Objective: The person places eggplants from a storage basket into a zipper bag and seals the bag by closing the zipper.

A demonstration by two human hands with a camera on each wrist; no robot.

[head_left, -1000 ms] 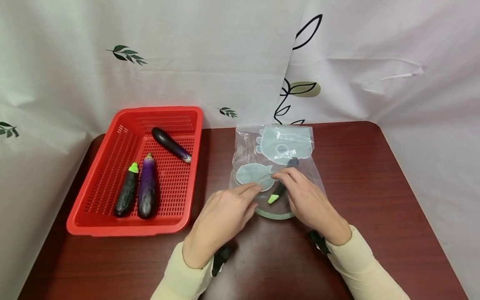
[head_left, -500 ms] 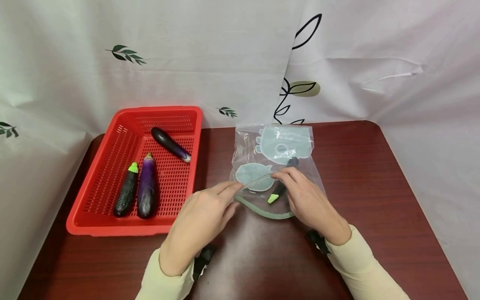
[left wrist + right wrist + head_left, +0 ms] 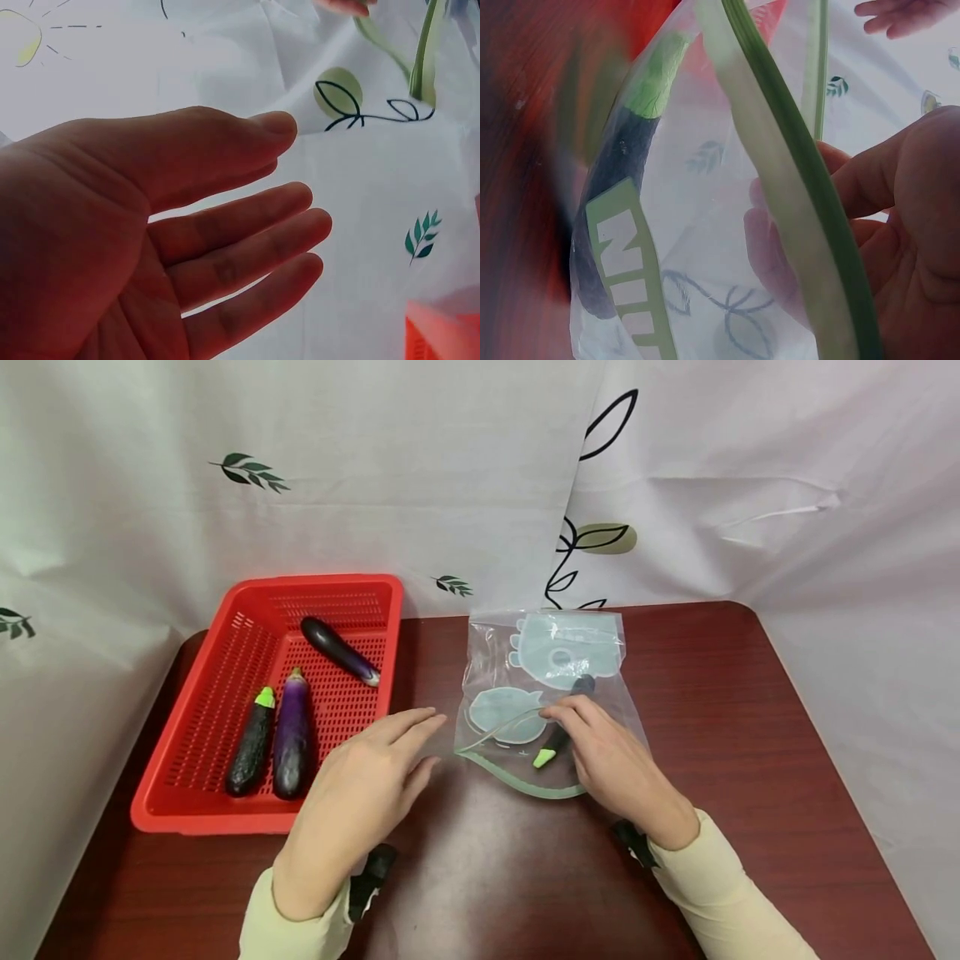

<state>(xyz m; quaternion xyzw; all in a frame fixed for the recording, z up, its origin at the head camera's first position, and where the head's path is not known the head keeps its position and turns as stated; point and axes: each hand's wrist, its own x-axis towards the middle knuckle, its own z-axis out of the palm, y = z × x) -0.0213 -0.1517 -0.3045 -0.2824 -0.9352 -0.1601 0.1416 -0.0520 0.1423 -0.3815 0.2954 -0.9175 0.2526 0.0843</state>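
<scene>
The clear plastic bag [image 3: 555, 681] lies in front of you on the counter [image 3: 750, 727], its mouth toward you and gaping between a raised upper edge [image 3: 498, 731] and the pale green strip [image 3: 525, 783] below. Inside, a dark zucchini [image 3: 557, 742] rests slantwise, its bright green end nearest the mouth. Your right hand [image 3: 618, 760] is where it was a moment ago, thumb and fingers clamped on the bag's upper edge and holding it up; the right wrist view shows some of those fingers through the film. What has just changed is your left hand [image 3: 360, 785]: half a second ago its fingertips were at the left part of the mouth, and now it is apart from the bag, thumb and fingers spread, with nothing in it. As I judge it, that leaves the mouth relying on your right hand alone, and it gapes well enough without the left, which is free for other work. In the head view your left hand overlaps the near right corner of the red basket [image 3: 247, 823]; I cannot tell whether they touch. In the basket, a second zucchini [image 3: 252, 743] lies beside a purple eggplant [image 3: 292, 735], with a darker eggplant [image 3: 339, 650] slanting near the right wall. Behind everything hangs a white cloth [image 3: 420, 460] printed with leaves.
</scene>
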